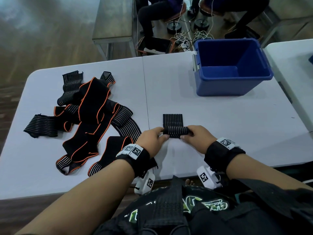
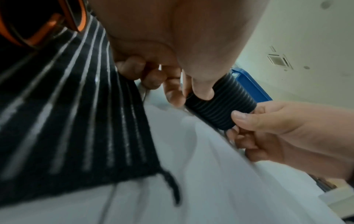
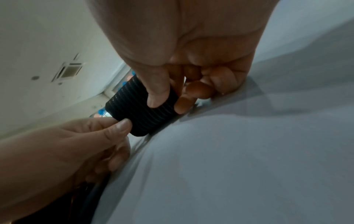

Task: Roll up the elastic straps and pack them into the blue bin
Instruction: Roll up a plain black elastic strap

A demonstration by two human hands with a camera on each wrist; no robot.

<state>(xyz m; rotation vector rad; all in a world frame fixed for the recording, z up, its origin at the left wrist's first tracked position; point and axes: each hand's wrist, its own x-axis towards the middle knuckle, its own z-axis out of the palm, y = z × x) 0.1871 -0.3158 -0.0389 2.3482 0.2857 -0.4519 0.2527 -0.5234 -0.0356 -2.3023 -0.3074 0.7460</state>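
A black elastic strap with thin white stripes (image 1: 176, 132) lies mostly rolled on the white table (image 1: 220, 119), a short flat tail (image 1: 172, 120) reaching away from me. My left hand (image 1: 152, 138) pinches the roll's left end, my right hand (image 1: 196, 136) its right end. In the left wrist view, the left hand's thumb (image 2: 201, 84) presses on the roll (image 2: 216, 103). The right wrist view shows the right hand's thumb (image 3: 155, 94) on the same roll (image 3: 132, 112). An empty blue bin (image 1: 232, 67) stands at the table's far right.
A heap of unrolled straps (image 1: 88, 119), some black with orange edging, some striped, covers the table's left half. One striped strap (image 2: 76, 121) lies right beside my left wrist. A second white table (image 1: 294, 58) adjoins on the right. Seated people and cables are beyond the far edge.
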